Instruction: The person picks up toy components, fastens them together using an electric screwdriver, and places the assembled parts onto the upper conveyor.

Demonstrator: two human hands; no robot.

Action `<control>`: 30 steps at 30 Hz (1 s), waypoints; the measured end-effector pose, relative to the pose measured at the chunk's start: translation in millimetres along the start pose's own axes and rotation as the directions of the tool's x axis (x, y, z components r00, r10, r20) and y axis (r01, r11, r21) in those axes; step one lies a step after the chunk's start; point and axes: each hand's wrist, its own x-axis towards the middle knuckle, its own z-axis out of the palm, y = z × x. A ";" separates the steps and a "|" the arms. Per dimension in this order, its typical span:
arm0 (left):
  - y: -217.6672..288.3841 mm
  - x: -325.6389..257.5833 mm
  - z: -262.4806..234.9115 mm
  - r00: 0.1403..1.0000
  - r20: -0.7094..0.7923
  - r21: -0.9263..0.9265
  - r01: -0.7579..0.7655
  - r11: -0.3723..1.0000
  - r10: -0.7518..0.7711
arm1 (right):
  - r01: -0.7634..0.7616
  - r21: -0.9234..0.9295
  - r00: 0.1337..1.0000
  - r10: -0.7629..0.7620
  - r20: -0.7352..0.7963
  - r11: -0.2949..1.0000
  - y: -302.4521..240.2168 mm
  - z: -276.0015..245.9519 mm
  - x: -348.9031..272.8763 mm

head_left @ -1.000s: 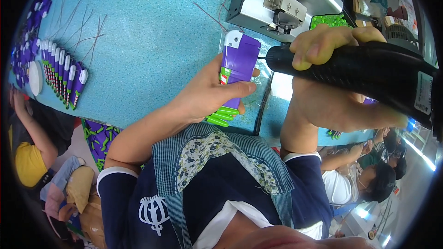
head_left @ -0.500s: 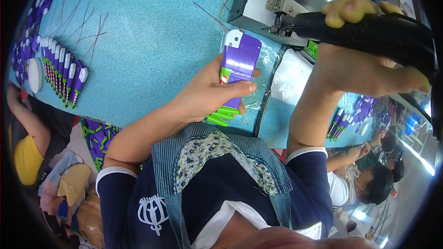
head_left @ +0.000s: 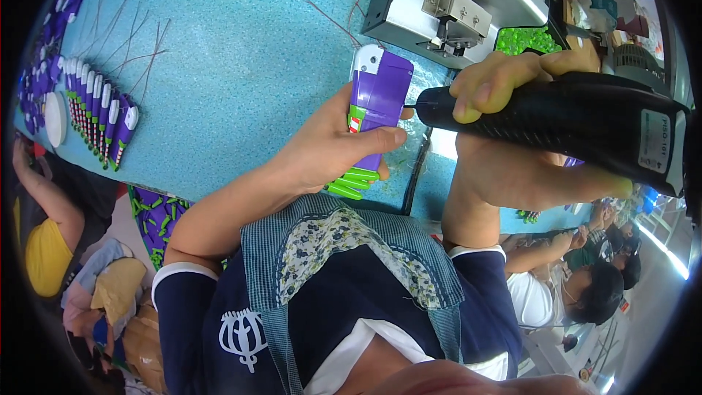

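My left hand (head_left: 329, 139) is wrapped round a purple plastic toy part (head_left: 384, 95) with a white upper corner and green finger-like ends, holding it just over the table. Thin dark wires (head_left: 333, 20) stick out past its white corner. In my right hand (head_left: 512, 95) is a black electric screwdriver (head_left: 570, 113), lying sideways with its tip pointing left. That tip is close beside the purple part's right edge; whether it touches cannot be made out. The right fingers close over the tool's barrel, with the thumb along its underside.
A grey metal feeder machine (head_left: 453, 14) stands at the back right, beside a tray of small green pieces (head_left: 525, 40). Several finished-looking purple parts (head_left: 99, 110) line up at the left, near a white disc (head_left: 55, 119). Co-workers (head_left: 585, 292) sit at the right.
My right hand has brought the screwdriver away from the metal feeder, down and left to the purple part's edge. The left hand and its toy part have stayed nearly still.
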 end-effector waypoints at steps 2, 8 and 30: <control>-2.3 1.0 -1.0 1.000 0.010 0.020 -0.029 0.999 0.028 | 0.019 0.015 0.999 -0.020 0.030 1.000 6.5 -3.1 -0.3; 2.2 -5.9 -3.8 1.000 -0.016 0.042 -0.016 0.999 0.017 | 0.024 0.055 0.999 -0.021 -0.049 0.998 -10.6 8.5 6.7; 314.0 -38.5 -279.9 0.409 -0.538 0.839 0.181 0.513 0.737 | -0.092 -0.054 0.929 0.066 -0.365 0.994 30.5 -10.3 -29.2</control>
